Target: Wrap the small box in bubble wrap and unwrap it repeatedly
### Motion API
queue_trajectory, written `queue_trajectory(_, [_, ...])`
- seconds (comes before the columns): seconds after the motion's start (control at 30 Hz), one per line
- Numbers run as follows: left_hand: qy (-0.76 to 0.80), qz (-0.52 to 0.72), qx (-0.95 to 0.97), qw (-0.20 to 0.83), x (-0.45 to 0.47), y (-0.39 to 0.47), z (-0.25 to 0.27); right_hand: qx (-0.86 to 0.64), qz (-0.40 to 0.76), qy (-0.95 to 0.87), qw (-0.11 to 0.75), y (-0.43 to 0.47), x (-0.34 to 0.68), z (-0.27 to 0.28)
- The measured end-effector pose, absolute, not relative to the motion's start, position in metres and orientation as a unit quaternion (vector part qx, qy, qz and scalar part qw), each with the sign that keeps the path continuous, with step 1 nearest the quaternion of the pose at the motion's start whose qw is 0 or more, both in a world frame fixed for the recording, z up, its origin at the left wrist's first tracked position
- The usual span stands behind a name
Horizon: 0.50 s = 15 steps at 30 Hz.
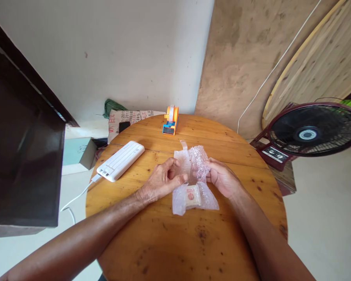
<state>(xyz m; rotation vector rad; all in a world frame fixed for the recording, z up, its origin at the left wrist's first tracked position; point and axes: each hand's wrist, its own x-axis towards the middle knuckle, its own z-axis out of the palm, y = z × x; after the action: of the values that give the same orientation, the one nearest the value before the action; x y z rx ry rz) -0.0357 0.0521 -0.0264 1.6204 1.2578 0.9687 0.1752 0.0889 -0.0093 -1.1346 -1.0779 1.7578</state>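
A sheet of clear bubble wrap [199, 164] lies partly opened out on the round wooden table in front of me. In its nearer fold sits a small cream-coloured block [193, 196] with a reddish round print, with flaps of wrap on both sides. My left hand [166, 179] grips the wrap's left side, its thumb reaching across just above the block and its fingers curled. On the opposite side, my right hand [224, 177] pinches the wrap's right edge between thumb and fingers. Some of the right fingertips are hidden behind the plastic.
A white power bank [120, 160] with a cable plugged in lies on the table [163, 242] at left. An orange and blue tape dispenser [171, 120] stands at the far edge. A dark red fan [310, 134] is beyond the right side, and a dark cabinet [23, 136] at left.
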Motion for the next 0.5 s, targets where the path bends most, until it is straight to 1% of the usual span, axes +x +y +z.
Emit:
queue_trajectory(0.07, [0.507,0.377,0.651,0.421,-0.040,0.053,-0.023,-0.406,0.697,-0.446,0.389,0.087,0.173,-0.009])
queue_trajectory(0.17, [0.494,0.377,0.640,0.451,-0.043,0.053,-0.019,-0.371,0.695,-0.474,0.394,0.082,0.168,-0.008])
queue_trajectory(0.37, [0.479,0.380,0.622,0.489,-0.042,0.055,-0.023,-0.385,0.678,-0.453,0.432,0.082,0.166,-0.011])
queue_trajectory(0.5, [0.465,0.394,0.555,0.566,-0.043,0.059,-0.025,-0.422,0.641,-0.436,0.469,0.091,0.175,-0.018])
